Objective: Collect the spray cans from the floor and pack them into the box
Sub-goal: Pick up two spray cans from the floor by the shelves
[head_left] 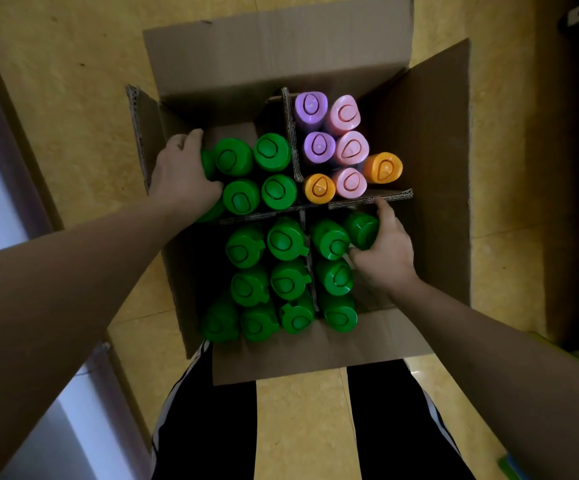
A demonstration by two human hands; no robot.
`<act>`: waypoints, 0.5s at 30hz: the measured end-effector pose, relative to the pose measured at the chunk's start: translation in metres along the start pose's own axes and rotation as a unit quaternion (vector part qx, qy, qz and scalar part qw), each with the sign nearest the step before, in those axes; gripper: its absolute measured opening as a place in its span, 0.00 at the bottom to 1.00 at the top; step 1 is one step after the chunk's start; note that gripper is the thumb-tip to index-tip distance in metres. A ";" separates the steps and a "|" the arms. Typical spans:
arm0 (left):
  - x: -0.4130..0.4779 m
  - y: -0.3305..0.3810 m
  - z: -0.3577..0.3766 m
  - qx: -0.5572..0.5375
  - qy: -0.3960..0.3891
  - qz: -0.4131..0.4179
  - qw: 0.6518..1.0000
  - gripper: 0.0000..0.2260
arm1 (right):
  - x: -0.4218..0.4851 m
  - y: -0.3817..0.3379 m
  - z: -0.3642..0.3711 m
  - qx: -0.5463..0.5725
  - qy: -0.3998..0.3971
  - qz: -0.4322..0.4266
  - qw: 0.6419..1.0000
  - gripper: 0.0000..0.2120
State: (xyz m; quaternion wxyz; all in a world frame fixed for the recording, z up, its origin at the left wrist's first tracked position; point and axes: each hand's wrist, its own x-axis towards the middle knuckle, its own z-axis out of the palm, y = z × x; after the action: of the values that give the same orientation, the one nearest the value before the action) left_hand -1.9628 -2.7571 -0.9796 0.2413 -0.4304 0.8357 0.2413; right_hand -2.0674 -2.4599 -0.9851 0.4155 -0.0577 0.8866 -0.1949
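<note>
Fingers of our left hand (184, 174) curl round a green can (207, 164) at the left wall of the box (419, 133). Our right hand (386, 252) wraps a second green can (362, 230) just below the corrugated divider (371, 196). We note bare cardboard behind the far-left cans. Caps are smooth, round plastic. The yellow tiled floor (73, 81) lies underneath.

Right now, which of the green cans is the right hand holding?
The green can in the far right corner of the near right compartment. Only it has the right hand curled round it.
</note>
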 end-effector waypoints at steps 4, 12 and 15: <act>-0.012 0.002 -0.001 0.010 0.027 0.002 1.000 0.38 | -0.004 -0.005 0.000 -0.020 0.003 -0.037 0.999 0.44; -0.037 0.007 0.001 0.018 0.077 0.015 0.997 0.36 | -0.014 -0.015 -0.001 -0.042 0.034 -0.072 0.996 0.41; -0.047 0.011 -0.001 0.017 0.080 0.028 0.996 0.34 | -0.019 -0.014 -0.004 -0.052 0.040 -0.076 0.995 0.41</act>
State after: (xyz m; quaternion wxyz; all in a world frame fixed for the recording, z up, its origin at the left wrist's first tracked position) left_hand -1.9481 -2.7243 -0.9480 0.1745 -0.4206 0.8679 0.1986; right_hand -2.0589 -2.4666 -0.9642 0.3603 -0.1389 0.9043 -0.1818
